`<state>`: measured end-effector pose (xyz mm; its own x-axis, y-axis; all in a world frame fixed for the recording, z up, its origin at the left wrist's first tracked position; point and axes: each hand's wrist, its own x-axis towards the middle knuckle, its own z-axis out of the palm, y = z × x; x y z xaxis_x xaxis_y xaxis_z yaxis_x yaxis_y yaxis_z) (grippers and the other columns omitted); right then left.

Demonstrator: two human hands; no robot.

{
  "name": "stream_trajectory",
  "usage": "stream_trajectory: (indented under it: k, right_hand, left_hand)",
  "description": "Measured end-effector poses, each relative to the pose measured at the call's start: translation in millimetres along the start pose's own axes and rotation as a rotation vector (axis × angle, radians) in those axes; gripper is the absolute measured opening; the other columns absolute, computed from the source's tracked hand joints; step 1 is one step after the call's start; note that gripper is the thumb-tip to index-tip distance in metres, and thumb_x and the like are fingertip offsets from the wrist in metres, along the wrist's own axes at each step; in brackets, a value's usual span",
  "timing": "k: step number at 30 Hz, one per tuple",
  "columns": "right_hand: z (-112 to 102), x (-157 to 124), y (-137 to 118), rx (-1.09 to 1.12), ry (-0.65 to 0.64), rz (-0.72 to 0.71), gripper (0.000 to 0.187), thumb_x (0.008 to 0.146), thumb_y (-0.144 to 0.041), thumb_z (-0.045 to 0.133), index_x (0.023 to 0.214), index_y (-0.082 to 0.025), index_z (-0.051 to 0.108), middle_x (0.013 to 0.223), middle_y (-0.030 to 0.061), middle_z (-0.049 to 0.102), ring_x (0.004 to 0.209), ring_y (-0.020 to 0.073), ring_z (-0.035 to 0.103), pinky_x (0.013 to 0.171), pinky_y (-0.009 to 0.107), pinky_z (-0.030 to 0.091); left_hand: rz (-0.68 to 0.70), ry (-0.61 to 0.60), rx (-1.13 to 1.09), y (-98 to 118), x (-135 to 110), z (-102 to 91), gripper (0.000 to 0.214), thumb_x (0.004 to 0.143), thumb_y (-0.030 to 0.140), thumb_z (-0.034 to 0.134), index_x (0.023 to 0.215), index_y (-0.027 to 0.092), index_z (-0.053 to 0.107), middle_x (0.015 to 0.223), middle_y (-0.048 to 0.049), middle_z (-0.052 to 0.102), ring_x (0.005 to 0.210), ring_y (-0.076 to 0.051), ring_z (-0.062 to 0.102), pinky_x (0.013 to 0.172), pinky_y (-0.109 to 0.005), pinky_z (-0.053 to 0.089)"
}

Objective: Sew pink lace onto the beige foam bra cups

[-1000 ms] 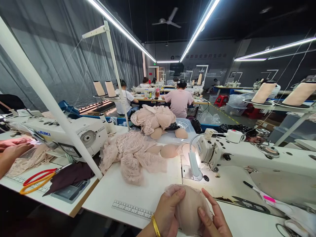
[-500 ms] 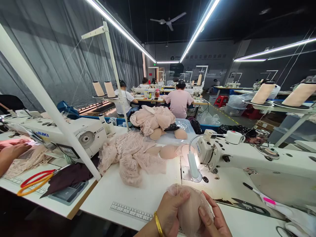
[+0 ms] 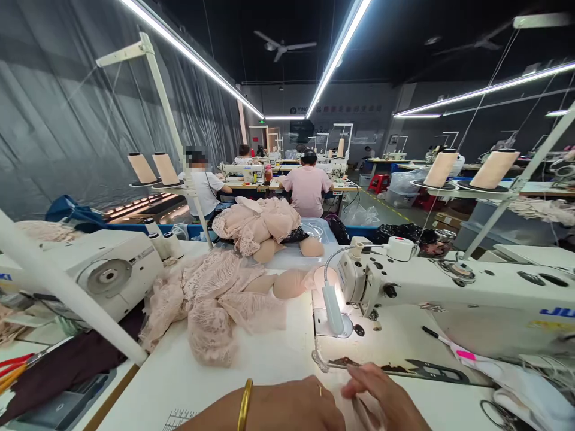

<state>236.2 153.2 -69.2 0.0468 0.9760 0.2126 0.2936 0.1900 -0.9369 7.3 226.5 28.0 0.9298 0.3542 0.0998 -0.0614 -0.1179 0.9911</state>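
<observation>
My left hand [image 3: 309, 404], with a gold bangle on the wrist, is closed and turned back-up at the bottom of the head view. My right hand [image 3: 389, 392] is beside it, fingers bent inward. Between them shows a small part of a beige bra cup [image 3: 371, 414]; the hands and the picture's lower edge hide the rest. Just ahead of my fingers lies a shiny metal piece [image 3: 320, 360] at the table edge of the machine bed. The sewing machine [image 3: 404, 281] stands beyond my hands, its lamp [image 3: 332, 308] lit over the needle area.
Beige lace pieces [image 3: 211, 305] lie on the table at left, and a heap of lace cups [image 3: 260, 221] sits behind. Black thread snips [image 3: 438, 371] and a white-and-pink tool [image 3: 465, 354] lie at right. A slanting white pole [image 3: 76, 293] crosses the left side. Co-workers sit ahead.
The view has swung to the right. My hands have lowered and turned over, so the lace-covered cup between them is now mostly hidden. The neighbour's hands at left have gone out of view.
</observation>
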Motion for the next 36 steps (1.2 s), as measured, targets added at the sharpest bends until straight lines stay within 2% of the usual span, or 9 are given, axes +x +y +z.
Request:
stream_trajectory:
  k: [3, 5, 7, 11, 15, 18, 22, 29, 36]
  right_hand:
    - [-27, 40, -5, -0.367, -0.2, -0.312, 0.02, 0.102, -0.038, 0.061, 0.089, -0.031, 0.075, 0.092, 0.001, 0.078, 0.085, 0.0213, 0.067, 0.082, 0.033, 0.052]
    - [-34, 63, -3, -0.662, -0.259, -0.535, 0.024, 0.104, -0.022, 0.054, 0.092, -0.03, 0.073, 0.089, 0.0001, 0.076, 0.086, 0.02, 0.064, 0.079, 0.031, 0.049]
    - [-37, 76, 2, -0.765, -0.256, -0.605, 0.034, 0.102, -0.01, 0.045, 0.087, -0.027, 0.071, 0.086, 0.0006, 0.073, 0.085, 0.0193, 0.063, 0.072, 0.029, 0.048]
    - [-41, 77, 6, -0.695, -0.276, -0.568, 0.042, 0.099, -0.004, 0.039, 0.098, -0.028, 0.073, 0.095, 0.0021, 0.076, 0.089, 0.0187, 0.067, 0.07, 0.028, 0.05]
    - [-45, 72, -2, -0.627, -0.363, -0.485, 0.037, 0.101, -0.009, 0.043, 0.102, -0.03, 0.074, 0.091, 0.0018, 0.077, 0.088, 0.0194, 0.069, 0.072, 0.028, 0.053]
    - [-47, 73, -4, -0.624, -0.302, -0.43, 0.034, 0.102, -0.014, 0.046, 0.092, -0.031, 0.074, 0.087, 0.0014, 0.075, 0.084, 0.0201, 0.068, 0.071, 0.029, 0.054]
    - [-51, 74, 5, -0.64, -0.251, -0.408, 0.032, 0.099, -0.016, 0.052, 0.099, -0.035, 0.077, 0.1, -0.0004, 0.08, 0.088, 0.0216, 0.071, 0.078, 0.032, 0.058]
    - [-53, 72, 31, -0.727, -0.168, -0.378, 0.037, 0.097, -0.016, 0.047, 0.104, -0.035, 0.077, 0.106, 0.0017, 0.08, 0.097, 0.0255, 0.072, 0.085, 0.038, 0.061]
    - [-53, 70, 36, -0.759, -0.134, -0.409, 0.038, 0.096, -0.014, 0.047, 0.103, -0.034, 0.078, 0.107, 0.0029, 0.081, 0.094, 0.0252, 0.073, 0.083, 0.036, 0.061]
  left_hand:
    - [0.041, -0.154, 0.551, -18, 20, -18.4, 0.044, 0.088, 0.042, 0.068, 0.052, 0.021, 0.055, 0.079, -0.0059, 0.072, 0.093, -0.031, 0.064, 0.106, -0.053, 0.027]
    - [0.071, -0.189, 0.735, -33, 38, -31.2, 0.031, 0.078, 0.034, 0.075, 0.055, 0.021, 0.06, 0.093, -0.0062, 0.075, 0.102, -0.035, 0.063, 0.107, -0.057, 0.022]
    - [0.068, -0.207, 0.781, -45, 50, -42.4, 0.017, 0.068, 0.028, 0.079, 0.06, 0.023, 0.066, 0.094, -0.0058, 0.074, 0.1, -0.036, 0.064, 0.106, -0.057, 0.023]
    - [0.099, -0.103, 0.705, -54, 54, -50.7, 0.002, 0.065, 0.025, 0.074, 0.067, 0.024, 0.073, 0.087, -0.0048, 0.071, 0.088, -0.032, 0.063, 0.102, -0.056, 0.025]
    - [0.103, -0.01, 0.64, -66, 50, -40.7, 0.009, 0.07, 0.031, 0.07, 0.067, 0.024, 0.072, 0.107, -0.0065, 0.074, 0.095, -0.034, 0.063, 0.106, -0.058, 0.018]
    - [0.041, 0.061, 0.541, -76, 51, -29.7, 0.009, 0.073, 0.028, 0.067, 0.069, 0.026, 0.075, 0.114, -0.0073, 0.073, 0.108, -0.04, 0.06, 0.109, -0.059, 0.011]
    - [0.014, 0.164, 0.442, -79, 54, -19.8, 0.011, 0.073, 0.025, 0.066, 0.07, 0.025, 0.077, 0.116, -0.0094, 0.072, 0.113, -0.043, 0.057, 0.108, -0.061, 0.007]
    - [-0.001, 0.157, 0.496, -64, 59, -17.7, 0.021, 0.068, 0.015, 0.064, 0.079, 0.025, 0.079, 0.128, -0.01, 0.069, 0.12, -0.045, 0.058, 0.103, -0.059, 0.011]
    - [0.021, 0.113, 0.609, -72, 59, -18.5, 0.016, 0.073, 0.015, 0.063, 0.081, 0.022, 0.076, 0.129, -0.0092, 0.067, 0.118, -0.041, 0.06, 0.1, -0.057, 0.018]
